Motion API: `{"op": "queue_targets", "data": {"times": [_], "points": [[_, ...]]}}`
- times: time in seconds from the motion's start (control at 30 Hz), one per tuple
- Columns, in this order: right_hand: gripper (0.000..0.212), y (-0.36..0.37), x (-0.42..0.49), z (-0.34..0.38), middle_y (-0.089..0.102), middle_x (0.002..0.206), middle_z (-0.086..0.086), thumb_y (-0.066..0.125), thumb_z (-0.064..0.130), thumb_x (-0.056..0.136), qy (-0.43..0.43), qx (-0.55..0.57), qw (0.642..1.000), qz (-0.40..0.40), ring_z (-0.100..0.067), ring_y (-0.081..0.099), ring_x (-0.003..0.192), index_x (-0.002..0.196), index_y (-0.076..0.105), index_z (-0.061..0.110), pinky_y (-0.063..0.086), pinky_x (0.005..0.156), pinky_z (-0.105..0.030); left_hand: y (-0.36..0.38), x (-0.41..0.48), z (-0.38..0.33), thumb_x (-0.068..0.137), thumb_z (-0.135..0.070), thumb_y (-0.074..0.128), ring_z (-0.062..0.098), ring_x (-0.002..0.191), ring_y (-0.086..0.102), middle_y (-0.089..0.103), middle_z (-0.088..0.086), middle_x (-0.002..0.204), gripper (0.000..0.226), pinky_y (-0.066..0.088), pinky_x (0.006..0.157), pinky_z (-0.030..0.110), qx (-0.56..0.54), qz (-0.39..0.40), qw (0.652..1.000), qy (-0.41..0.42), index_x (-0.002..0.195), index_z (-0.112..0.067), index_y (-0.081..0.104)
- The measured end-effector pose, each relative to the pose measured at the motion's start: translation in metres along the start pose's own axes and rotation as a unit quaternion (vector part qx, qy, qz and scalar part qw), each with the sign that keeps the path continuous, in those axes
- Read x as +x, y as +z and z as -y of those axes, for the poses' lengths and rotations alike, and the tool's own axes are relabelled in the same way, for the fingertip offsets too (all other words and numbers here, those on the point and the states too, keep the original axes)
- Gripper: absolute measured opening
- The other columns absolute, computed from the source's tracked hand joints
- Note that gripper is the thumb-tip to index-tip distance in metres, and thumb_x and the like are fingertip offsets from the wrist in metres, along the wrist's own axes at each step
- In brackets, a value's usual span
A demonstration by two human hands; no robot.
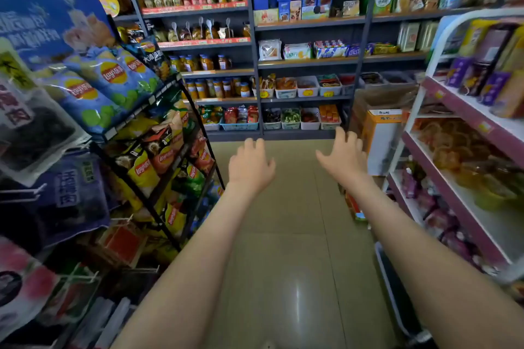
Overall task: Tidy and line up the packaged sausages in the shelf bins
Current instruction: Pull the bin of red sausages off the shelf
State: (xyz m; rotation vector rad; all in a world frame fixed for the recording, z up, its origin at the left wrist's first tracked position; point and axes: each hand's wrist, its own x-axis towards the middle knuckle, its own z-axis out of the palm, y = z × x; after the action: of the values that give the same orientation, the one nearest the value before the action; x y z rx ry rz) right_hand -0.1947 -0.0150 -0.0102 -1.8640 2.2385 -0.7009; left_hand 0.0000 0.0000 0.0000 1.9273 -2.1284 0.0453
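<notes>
Both forearms stretch up the middle of the frame over the tiled floor [283,221]. The left hand [251,163] and right hand [344,154] have their fingers spread and loose, grasping nothing. Well beyond them, at centre frame, the bins [310,125] sit on the two lowest shelves. Which ones hold sausages cannot be told from here; the red packs [241,115] in the basket [239,126] are only a guess. Such packs should be light, slick-filmed and a little bendy, best pinched across the middle or by the sealed ends. Labels are blurred, bin depths are hidden, and a box [381,133] covers the row's right end.
</notes>
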Motion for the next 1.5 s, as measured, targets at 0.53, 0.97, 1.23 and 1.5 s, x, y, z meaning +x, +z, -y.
{"op": "queue_targets", "data": {"times": [0.53,0.97,1.23,1.5], "points": [[0.061,0.136,0.354,0.012,0.036,0.146,-0.012,0.056,0.030,0.094,0.007,-0.019,0.997,0.076,-0.028,0.036,0.134,0.146,0.030,0.011,0.040,0.103,-0.040,0.112,0.370,0.033,0.094,-0.039,0.046,0.031,0.122,0.045,0.041,0.013,0.137,0.051,0.046,0.093,0.043,0.014,0.103,0.992,0.069,0.136,-0.011,0.036],[0.063,0.236,0.712,-0.022,0.035,0.145,-0.010,0.057,0.030,0.092,-0.072,-0.045,0.985,0.149,-0.028,0.035,0.132,0.146,0.028,0.012,0.040,0.100,-0.039,0.224,0.714,-0.001,0.094,-0.036,0.045,0.030,0.120,0.045,0.041,0.010,0.136,0.054,0.045,0.087,0.042,0.069,0.143,0.983,0.092,0.140,-0.013,0.030],[0.058,0.302,0.940,-0.047,0.040,0.140,-0.009,0.054,0.030,0.094,-0.070,-0.047,0.986,0.141,-0.028,0.038,0.129,0.143,0.031,0.009,0.043,0.098,-0.039,0.303,0.945,-0.014,0.097,-0.037,0.041,0.028,0.118,0.048,0.040,0.008,0.139,0.056,0.047,0.080,0.038,0.023,0.122,0.986,0.111,0.145,-0.015,0.024],[0.052,0.309,1.152,-0.134,0.041,0.138,-0.007,0.049,0.035,0.096,0.064,-0.082,0.990,0.096,-0.026,0.043,0.126,0.140,0.033,0.012,0.045,0.093,-0.037,0.367,1.180,-0.132,0.099,-0.036,0.038,0.027,0.120,0.046,0.037,0.009,0.140,0.054,0.049,0.078,0.035,-0.017,0.135,0.964,0.230,0.146,-0.014,0.021]]}}
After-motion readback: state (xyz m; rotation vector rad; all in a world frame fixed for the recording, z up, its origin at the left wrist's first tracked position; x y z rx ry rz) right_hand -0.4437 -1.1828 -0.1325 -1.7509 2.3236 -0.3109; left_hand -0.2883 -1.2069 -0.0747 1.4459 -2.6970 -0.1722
